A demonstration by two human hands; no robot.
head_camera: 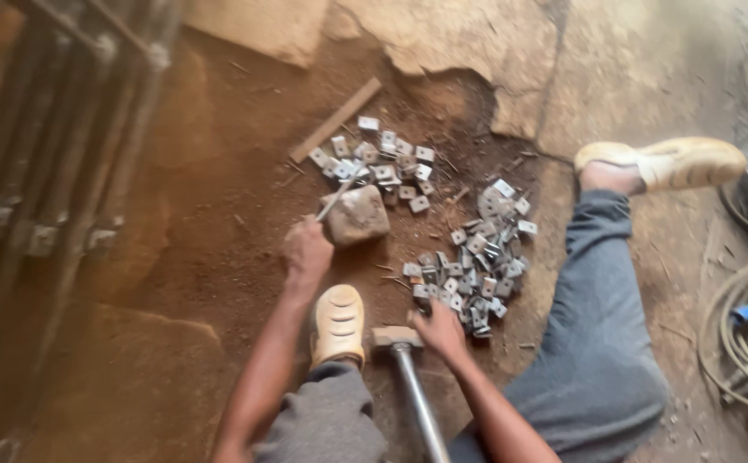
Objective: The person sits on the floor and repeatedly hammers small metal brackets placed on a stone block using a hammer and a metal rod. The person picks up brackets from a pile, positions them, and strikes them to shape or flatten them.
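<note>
I sit on a dirt floor with my legs spread. My left hand (307,250) is closed around a thin metal rod (337,199) whose tip rests on a rough stone block (357,215). My right hand (439,330) reaches into a heap of small square metal plates (477,267), fingers touching the plates at the near edge; whether it holds one is hidden. A hammer (401,343) with a metal handle lies on the ground just left of that hand, head pointing away from me.
A second scatter of square plates (384,159) lies beyond the stone, next to a wooden stick (336,120). My tan shoes (336,324) (665,161) flank the work. Metal bars (65,146) stand left; coiled hose (747,334) lies right.
</note>
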